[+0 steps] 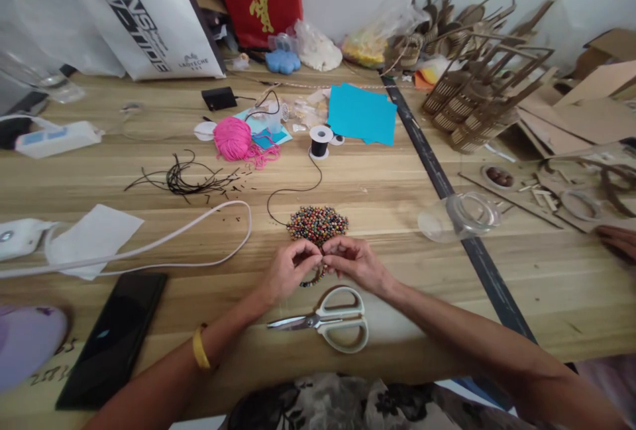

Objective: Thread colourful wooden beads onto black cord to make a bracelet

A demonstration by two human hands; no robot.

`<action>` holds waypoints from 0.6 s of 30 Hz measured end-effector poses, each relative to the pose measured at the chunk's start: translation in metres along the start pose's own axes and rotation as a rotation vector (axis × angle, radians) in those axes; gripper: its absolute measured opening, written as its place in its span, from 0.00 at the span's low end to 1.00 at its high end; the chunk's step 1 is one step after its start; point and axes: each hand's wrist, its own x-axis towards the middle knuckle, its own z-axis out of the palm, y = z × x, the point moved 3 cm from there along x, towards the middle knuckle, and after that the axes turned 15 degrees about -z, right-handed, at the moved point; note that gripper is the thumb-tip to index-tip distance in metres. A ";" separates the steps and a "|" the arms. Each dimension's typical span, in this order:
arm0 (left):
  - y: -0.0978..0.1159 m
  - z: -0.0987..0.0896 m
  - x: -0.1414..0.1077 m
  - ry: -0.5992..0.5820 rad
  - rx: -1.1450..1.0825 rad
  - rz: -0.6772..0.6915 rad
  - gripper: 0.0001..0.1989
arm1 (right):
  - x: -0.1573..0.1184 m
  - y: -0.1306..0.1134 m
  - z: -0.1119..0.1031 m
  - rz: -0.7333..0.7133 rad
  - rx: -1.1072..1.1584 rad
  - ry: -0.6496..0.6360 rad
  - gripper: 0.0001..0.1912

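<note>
A small string of coloured beads (313, 280) hangs below my fingertips, curved like a bracelet. My left hand (293, 268) pinches at its upper end, thumb and forefinger together. My right hand (356, 263) is closed against it from the other side, the fingertips of both hands nearly meeting. What exactly each fingertip grips is too small to make out. Just beyond my hands lies a pile of multicoloured beads (318, 223). Black cord runs from a white-ended spool (319, 143) to the pile's left edge. Scissors (318, 319) with cream handles lie nearer me, blades pointing left.
Black cord pieces (183, 178), pink yarn (232, 138) and blue sheets (362, 114) lie farther back. A clear jar (460, 216) rests on its side at right. A white cable (199, 226) loops in from the left, above a black phone (113, 337). Another person's hand (617, 241) shows at far right.
</note>
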 end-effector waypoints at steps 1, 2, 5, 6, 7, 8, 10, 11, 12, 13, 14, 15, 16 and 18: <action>0.000 0.000 0.000 0.008 0.003 0.005 0.08 | 0.001 0.001 0.000 0.004 0.003 0.005 0.13; 0.000 0.000 0.000 0.018 0.005 0.010 0.07 | 0.002 0.001 0.000 0.009 0.004 0.007 0.12; -0.001 -0.001 0.000 0.047 0.013 0.030 0.06 | 0.004 0.003 0.000 0.034 -0.003 -0.005 0.13; -0.001 -0.001 0.000 0.051 0.019 0.039 0.06 | 0.005 0.004 0.000 0.044 -0.004 -0.009 0.13; -0.002 0.000 0.000 0.056 0.027 0.052 0.06 | 0.005 0.004 -0.001 0.053 -0.001 -0.012 0.14; -0.003 0.000 0.000 0.063 0.037 0.066 0.05 | 0.006 0.004 -0.001 0.061 0.005 -0.014 0.14; -0.004 0.001 0.001 0.074 0.058 0.099 0.05 | 0.006 0.004 -0.001 0.069 0.021 -0.016 0.15; -0.006 0.002 0.001 0.076 0.064 0.113 0.04 | 0.006 0.003 -0.001 0.072 0.027 -0.022 0.15; -0.007 0.002 0.001 0.078 0.066 0.125 0.04 | 0.006 0.003 -0.002 0.073 0.031 -0.031 0.15; -0.008 0.003 0.001 0.080 0.066 0.133 0.04 | 0.006 0.002 -0.002 0.072 0.033 -0.042 0.15; -0.009 0.003 0.001 0.082 0.065 0.138 0.04 | 0.006 0.002 -0.002 0.073 0.034 -0.056 0.15; -0.010 0.003 0.001 0.086 0.062 0.137 0.03 | 0.006 0.001 -0.002 0.072 0.035 -0.068 0.15; -0.010 0.004 0.001 0.087 0.057 0.132 0.03 | 0.006 0.001 -0.002 0.069 0.033 -0.075 0.15; -0.010 0.004 0.000 0.070 0.032 0.108 0.04 | 0.006 -0.001 -0.002 0.052 0.023 -0.075 0.15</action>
